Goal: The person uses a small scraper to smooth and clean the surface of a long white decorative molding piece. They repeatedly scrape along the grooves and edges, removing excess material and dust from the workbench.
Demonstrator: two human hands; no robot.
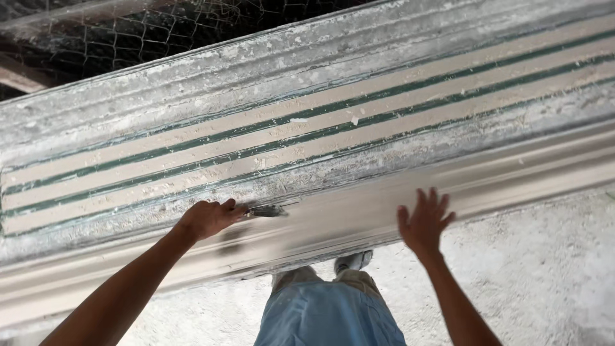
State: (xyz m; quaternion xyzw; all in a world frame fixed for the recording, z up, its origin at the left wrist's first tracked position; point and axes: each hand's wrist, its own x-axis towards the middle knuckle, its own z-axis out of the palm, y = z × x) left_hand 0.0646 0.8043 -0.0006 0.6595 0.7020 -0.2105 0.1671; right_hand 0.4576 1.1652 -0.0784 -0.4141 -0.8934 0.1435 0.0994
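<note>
A person's left hand grips a small metal scraper against the long, plaster-caked mould bench with cream and green ridges, while the right hand rests open-fingered on its pale front edge.

— Where does the view sit?
— On the person's head, looking steeply down past the left hand and right hand to the trousers and a shoe on the dusty floor.
— How near?
— Close: the long plaster-crusted mould fills the frame, running slantwise from lower left to upper right.
— And beyond it?
— Wire netting at the top left edge. There is only this one view.
</note>
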